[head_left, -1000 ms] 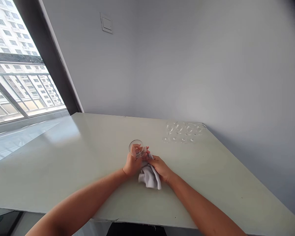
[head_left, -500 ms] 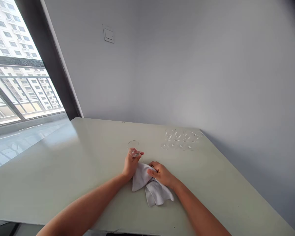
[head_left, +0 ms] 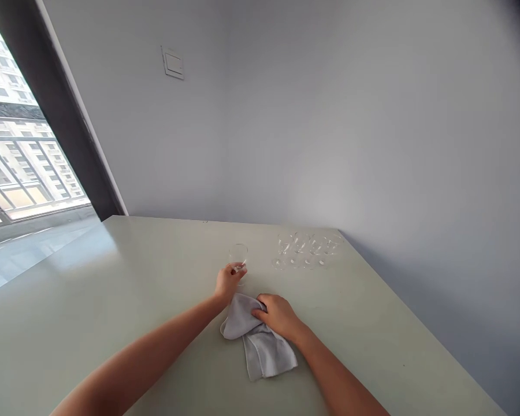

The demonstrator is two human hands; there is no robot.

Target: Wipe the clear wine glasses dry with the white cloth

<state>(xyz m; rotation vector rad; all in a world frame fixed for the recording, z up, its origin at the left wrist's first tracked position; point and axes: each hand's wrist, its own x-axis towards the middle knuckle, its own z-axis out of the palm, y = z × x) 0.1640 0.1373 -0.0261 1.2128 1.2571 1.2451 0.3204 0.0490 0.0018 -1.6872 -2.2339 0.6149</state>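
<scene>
Head-camera view of a pale green tabletop [head_left: 112, 300], with both forearms reaching in from the near edge. The left hand [head_left: 227, 283] is closed around the lower part of a clear stemmed glass [head_left: 238, 255], which sits near the middle of the table with its bowl rising above the fingers. Whether its foot touches the tabletop cannot be told. The right hand [head_left: 277, 315] lies on a crumpled grey cloth [head_left: 262, 352], its fingers curled over a fold; whether it is gripping the fabric or only resting there cannot be told. The cloth sits just below the left hand, close to the glass. Farther off, toward the far right corner, a cluster of stemmed glasses [head_left: 305, 251] stands upright, as far as the faint outlines show, and neither hand touches it. Thus one glass is in hand, apart from the cluster. Behind the table are a grey wall [head_left: 286, 127] with a switch plate [head_left: 172, 62], and a window [head_left: 17, 162] at left.
</scene>
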